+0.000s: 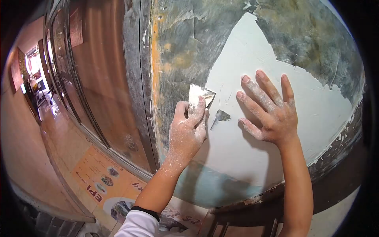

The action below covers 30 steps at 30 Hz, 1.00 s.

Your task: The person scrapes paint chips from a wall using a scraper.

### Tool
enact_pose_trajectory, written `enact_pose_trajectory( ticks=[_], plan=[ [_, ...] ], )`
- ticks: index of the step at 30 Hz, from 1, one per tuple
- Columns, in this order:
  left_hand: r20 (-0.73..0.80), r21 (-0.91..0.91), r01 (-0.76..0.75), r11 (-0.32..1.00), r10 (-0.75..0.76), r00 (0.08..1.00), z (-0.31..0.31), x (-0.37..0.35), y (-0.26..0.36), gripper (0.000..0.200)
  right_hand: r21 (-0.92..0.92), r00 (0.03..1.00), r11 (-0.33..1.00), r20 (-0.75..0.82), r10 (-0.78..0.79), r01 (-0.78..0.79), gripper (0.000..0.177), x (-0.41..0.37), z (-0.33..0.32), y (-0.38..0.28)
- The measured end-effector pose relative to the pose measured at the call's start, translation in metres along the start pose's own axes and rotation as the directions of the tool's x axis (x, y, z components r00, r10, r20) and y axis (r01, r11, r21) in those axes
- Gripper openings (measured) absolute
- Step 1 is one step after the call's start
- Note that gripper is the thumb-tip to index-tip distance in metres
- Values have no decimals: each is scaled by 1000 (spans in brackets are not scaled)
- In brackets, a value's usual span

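My left hand point(188, 125) grips a putty-smeared scraper blade point(199, 96) between thumb and fingers. The blade lies against the wall at the left border of a large white bare patch point(316, 102). White dust coats both hands. Fingers spread, my right hand point(272, 108) rests on or just over the white patch and holds nothing. Between the hands, a small dark spot point(223, 115) shows in the white surface. Mottled grey-green paint point(177, 47) surrounds the patch, with a ragged edge at the upper right.
Left of the painted wall stand a dark wooden post point(136, 59) and brown glazed sliding panels point(98, 71). A printed orange banner point(94, 173) lies on the floor below. A curved dark ledge point(339, 162) runs along the wall's lower right edge. A corridor recedes at far left.
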<state>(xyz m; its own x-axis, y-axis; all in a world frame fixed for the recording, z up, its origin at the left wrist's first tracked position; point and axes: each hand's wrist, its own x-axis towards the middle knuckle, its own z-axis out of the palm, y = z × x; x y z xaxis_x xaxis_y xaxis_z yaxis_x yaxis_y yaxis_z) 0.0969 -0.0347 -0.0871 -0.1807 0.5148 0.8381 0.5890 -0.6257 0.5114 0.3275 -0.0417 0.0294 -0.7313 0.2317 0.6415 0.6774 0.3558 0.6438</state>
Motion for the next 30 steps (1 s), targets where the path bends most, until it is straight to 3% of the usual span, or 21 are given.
enact_pose_trajectory(
  ticks=[4, 6, 11, 14, 15, 30],
  plan=[
    [-19, -5, 10, 1000, -10, 1000, -3, -11, -11, 46, 6, 1000, 1000, 3, 5, -5, 57, 0, 0, 1],
    [-51, 43, -138, 989, 140, 989, -6, -28, -31, 52, 8, 1000, 1000, -2, 8, -8, 56, 0, 1, 0],
    [32, 45, -27, 999, 25, 999, -4, -92, -71, 56, -22, 1000, 1000, -1, 5, -5, 52, 2, -1, 0],
    [17, -28, -50, 998, 51, 999, 5, -112, -82, 56, -41, 1000, 999, 1, -25, 25, 52, 2, -1, 1],
    [94, -13, 39, 999, -37, 995, 3, -117, -78, 54, -59, 1000, 998, 3, -28, 28, 52, 2, -1, 0],
    [34, -48, 41, 998, -39, 999, 11, -109, -72, 53, -57, 999, 998, 24, -23, 24, 50, 1, 0, 1]
  ],
)
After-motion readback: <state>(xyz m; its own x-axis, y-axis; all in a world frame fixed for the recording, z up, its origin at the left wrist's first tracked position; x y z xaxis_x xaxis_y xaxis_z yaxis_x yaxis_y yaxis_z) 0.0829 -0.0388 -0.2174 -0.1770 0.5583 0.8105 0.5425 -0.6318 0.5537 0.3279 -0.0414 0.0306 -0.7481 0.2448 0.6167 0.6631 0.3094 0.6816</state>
